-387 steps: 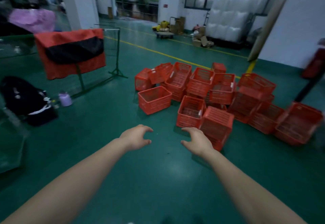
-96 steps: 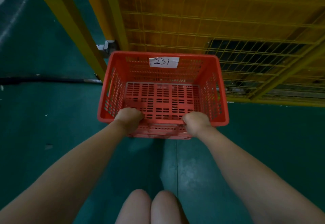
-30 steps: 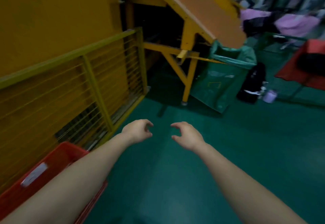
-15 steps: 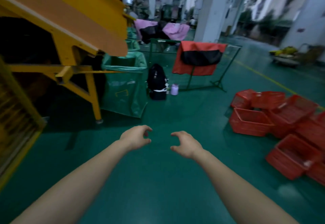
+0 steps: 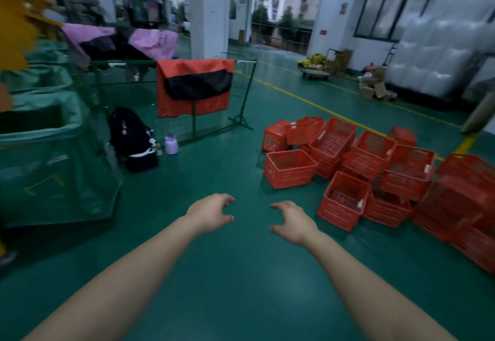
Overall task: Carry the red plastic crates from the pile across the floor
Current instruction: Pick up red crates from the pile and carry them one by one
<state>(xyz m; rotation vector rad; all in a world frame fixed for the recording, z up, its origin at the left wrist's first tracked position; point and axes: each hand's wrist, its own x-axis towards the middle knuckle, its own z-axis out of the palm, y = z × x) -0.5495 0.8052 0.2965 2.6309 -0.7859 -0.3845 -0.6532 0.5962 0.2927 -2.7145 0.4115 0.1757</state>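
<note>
So, left hand [image 5: 211,213]: we see it held out over the floor, fingers loosely curled and a little apart, holding nothing
Right hand [image 5: 293,221]: out in front too, fingers bent like a loose claw and spread, nothing in them
Red crates [image 5: 375,169]: a jumbled pile on the floor, ahead and to the right, well apart from both hands; some upright, some tipped against others
Front-left crate [image 5: 289,167]: upright, open top, at the pile's left edge
Floor [image 5: 241,287]: green
Yellow line [image 5: 308,99]: runs behind the pile
Black backpack [image 5: 134,139]: on the floor to the left, a lilac bottle [image 5: 171,144] just beside it
Red-and-black cloth [image 5: 195,86]: draped over a green rack
White tags: on a few crate rims, we think, too blurred to read
</note>
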